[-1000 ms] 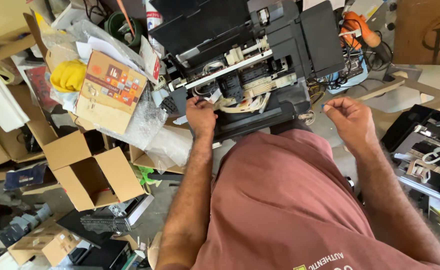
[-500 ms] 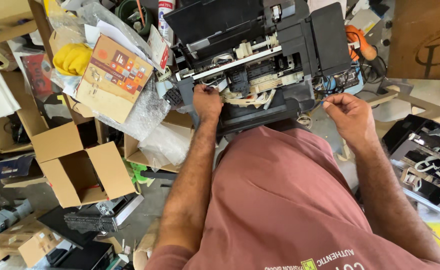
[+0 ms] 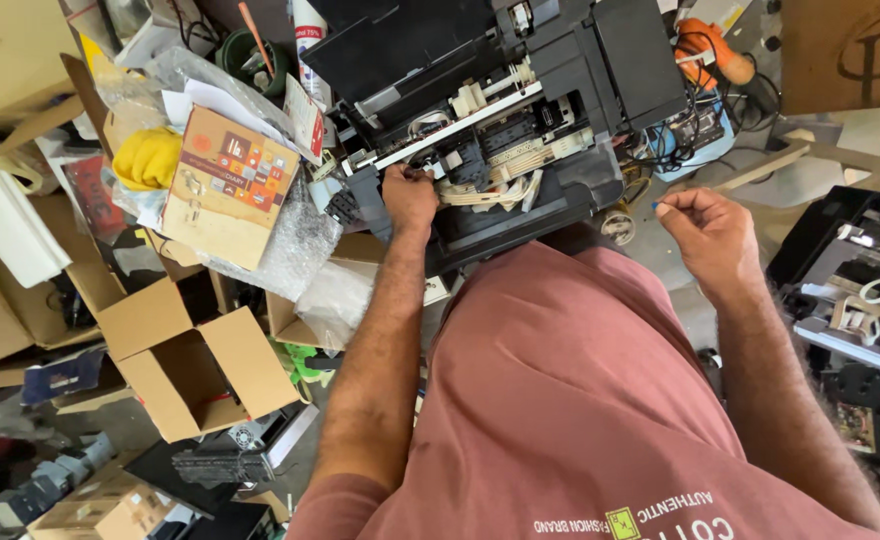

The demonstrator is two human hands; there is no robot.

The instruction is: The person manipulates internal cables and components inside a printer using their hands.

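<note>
From my seat I look straight down on an opened printer (image 3: 520, 120), and it fills the upper middle of the view, resting right in front of the person's red shirt (image 3: 570, 400). Its shell is black and its cover is off, so the insides lie bare: a pale metal rail (image 3: 460, 125) runs slantwise across the body, cream plastic parts sit along it, and a bundle of flat off-white ribbon cables (image 3: 495, 190) spills out near the front edge. A dark flat panel (image 3: 400, 50) tilts up at the back left.

The left hand (image 3: 410, 195) is down on the printer's front left corner, fingers curled and clenched on the black frame beside the rail. The right hand (image 3: 710, 230) hovers off the printer's right side, well apart from it, pinched shut on something small and blue (too small for me to say what it is).

Left of the printer lies a printed cardboard box (image 3: 225, 190) on bubble wrap (image 3: 295, 240), with a yellow glove (image 3: 145, 158) just beside it. Below that stands an open brown carton (image 3: 185, 365). At far right sits another stripped black device (image 3: 860, 290).
</note>
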